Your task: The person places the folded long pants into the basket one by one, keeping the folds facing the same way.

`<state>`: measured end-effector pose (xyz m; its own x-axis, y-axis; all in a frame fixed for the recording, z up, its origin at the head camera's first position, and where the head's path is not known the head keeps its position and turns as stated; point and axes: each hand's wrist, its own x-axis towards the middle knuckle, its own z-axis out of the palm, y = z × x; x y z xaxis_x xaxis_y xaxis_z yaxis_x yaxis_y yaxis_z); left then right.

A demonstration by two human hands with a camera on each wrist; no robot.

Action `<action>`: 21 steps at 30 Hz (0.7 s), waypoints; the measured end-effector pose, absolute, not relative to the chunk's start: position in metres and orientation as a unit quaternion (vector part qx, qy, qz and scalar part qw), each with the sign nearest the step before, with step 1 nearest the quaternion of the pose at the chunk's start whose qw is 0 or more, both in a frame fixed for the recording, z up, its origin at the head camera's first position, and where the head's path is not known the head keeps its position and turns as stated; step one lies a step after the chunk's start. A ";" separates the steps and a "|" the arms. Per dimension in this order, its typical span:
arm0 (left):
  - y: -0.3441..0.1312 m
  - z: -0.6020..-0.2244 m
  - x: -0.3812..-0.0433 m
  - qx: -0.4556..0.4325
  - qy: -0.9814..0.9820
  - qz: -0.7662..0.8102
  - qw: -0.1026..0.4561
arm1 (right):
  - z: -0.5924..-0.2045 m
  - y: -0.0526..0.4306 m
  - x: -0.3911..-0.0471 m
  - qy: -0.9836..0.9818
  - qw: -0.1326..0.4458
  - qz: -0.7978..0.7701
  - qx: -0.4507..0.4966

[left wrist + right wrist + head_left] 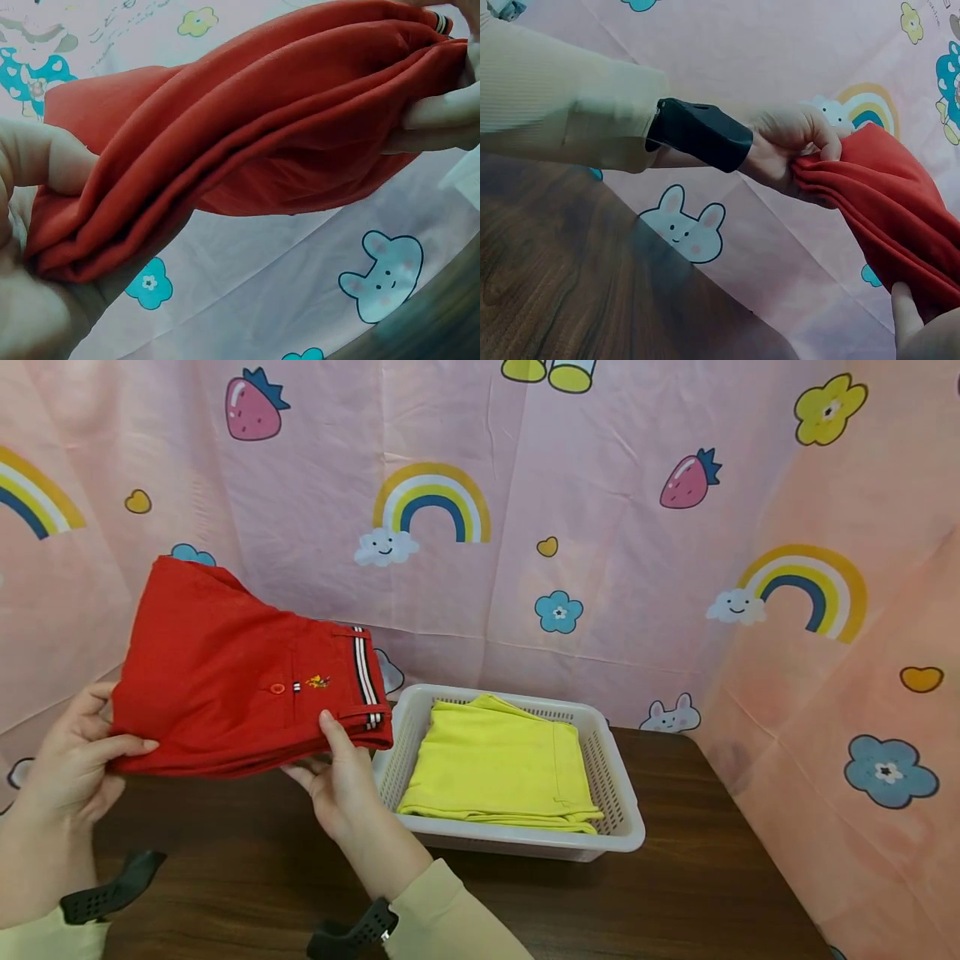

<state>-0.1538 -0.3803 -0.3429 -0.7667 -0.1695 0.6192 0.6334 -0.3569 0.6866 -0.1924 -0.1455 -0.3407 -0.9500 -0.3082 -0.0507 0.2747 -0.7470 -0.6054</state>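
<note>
Folded red pants [217, 685] are held up over the left part of the table, with a buttoned pocket and a striped waistband facing the head camera. My left hand [78, 764] grips the folded layers at the left end, thumb on top. At the waistband end my right hand [348, 789] holds the lower edge, its thumb on the front and its other fingers underneath. In the left wrist view, several stacked folds of the red pants [225, 127] run between the two hands. A folded yellow garment [498, 760] lies in a white plastic basket [626, 810], just right of the right hand.
The basket stands on a dark brown wooden table [690, 877]. Behind and along the sides hangs a pink patterned cloth [622, 635], close to the table's back edge. Black straps with devices [112, 889] sit on both wrists.
</note>
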 end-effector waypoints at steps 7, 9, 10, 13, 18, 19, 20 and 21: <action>-0.376 -0.343 -0.155 -0.232 -0.487 -0.801 0.259 | -0.342 -0.141 -0.194 0.323 0.145 -0.934 -0.051; -0.375 -0.342 -0.155 -0.234 -0.472 -0.809 0.259 | -0.343 -0.141 -0.194 0.323 0.140 -0.934 -0.054; -0.373 -0.342 -0.155 -0.234 -0.463 -0.814 0.260 | -0.344 -0.140 -0.194 0.323 0.137 -0.935 -0.055; -0.368 -0.340 -0.156 -0.233 -0.433 -0.830 0.262 | -0.345 -0.138 -0.195 0.317 0.137 -0.937 -0.058; -0.361 -0.336 -0.159 -0.229 -0.377 -0.862 0.249 | -0.346 -0.135 -0.197 0.302 0.137 -0.942 -0.057; -0.359 -0.336 -0.160 -0.234 -0.366 -0.868 0.241 | -0.346 -0.134 -0.197 0.301 0.136 -0.942 -0.059; -0.359 -0.336 -0.161 -0.237 -0.359 -0.872 0.234 | -0.346 -0.133 -0.198 0.303 0.136 -0.941 -0.061; -0.358 -0.336 -0.162 -0.235 -0.356 -0.875 0.229 | -0.347 -0.131 -0.198 0.303 0.136 -0.941 -0.064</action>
